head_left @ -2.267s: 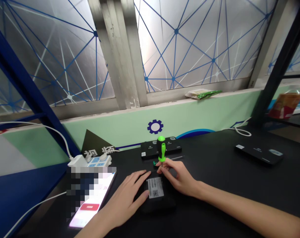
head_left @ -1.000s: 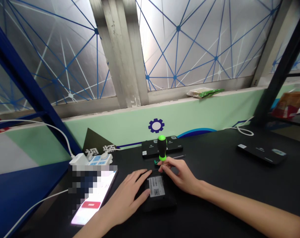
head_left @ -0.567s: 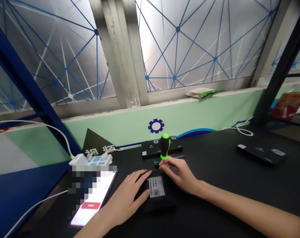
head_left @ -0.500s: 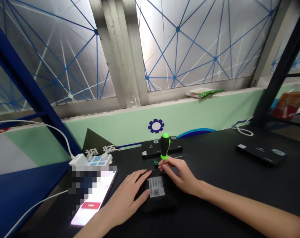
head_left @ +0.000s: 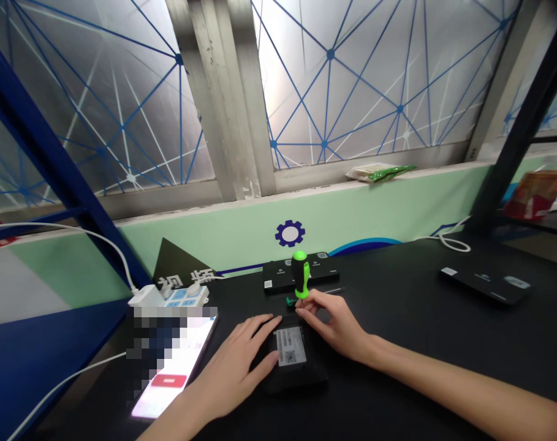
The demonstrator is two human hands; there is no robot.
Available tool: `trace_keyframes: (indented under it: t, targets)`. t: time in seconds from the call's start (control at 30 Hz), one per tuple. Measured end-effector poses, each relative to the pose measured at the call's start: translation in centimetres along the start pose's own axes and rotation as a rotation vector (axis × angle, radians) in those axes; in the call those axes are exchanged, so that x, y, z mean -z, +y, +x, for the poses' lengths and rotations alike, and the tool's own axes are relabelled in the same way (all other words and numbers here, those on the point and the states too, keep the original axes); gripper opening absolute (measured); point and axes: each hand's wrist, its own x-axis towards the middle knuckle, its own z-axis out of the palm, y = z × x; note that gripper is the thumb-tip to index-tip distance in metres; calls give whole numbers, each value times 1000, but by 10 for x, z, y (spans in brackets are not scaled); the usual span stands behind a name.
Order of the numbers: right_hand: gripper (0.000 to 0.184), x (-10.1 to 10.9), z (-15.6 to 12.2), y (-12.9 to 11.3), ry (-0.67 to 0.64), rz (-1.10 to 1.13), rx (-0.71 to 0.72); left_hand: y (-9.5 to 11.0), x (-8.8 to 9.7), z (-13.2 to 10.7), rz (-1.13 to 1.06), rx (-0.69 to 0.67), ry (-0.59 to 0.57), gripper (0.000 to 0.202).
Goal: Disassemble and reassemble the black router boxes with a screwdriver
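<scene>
A small black device [head_left: 301,373] with a white label [head_left: 290,346] lies on the black table [head_left: 397,343]. My left hand [head_left: 234,367] rests flat on its left side, fingers stretched out. My right hand [head_left: 336,324] pinches the lower end of a green and black screwdriver [head_left: 300,274], which stands nearly upright at the device's far edge. The screwdriver's tip is hidden behind my fingers. A small green piece [head_left: 289,301] lies just left of the screwdriver.
A lit phone [head_left: 172,367] lies left of the device, with a white power strip [head_left: 168,297] and cables behind it. Two flat black boxes sit farther off: one [head_left: 300,275] behind the screwdriver, another [head_left: 485,283] at the right. A blue rack post [head_left: 53,159] stands at left.
The screwdriver's handle tilted to the right, then came back upright and slightly left. My right fingers shifted on it. My left hand stayed flat on the device.
</scene>
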Motion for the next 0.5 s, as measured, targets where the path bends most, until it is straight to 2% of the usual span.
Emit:
trace_keyframes:
  t: [0.27,0.5]
  targets:
    - [20,4,-1,-4,-69,27,33,2,1,0,-1,25,-15,52]
    - [19,0,1,2,10,28,-13,0,0,0,-1,18,-8,52]
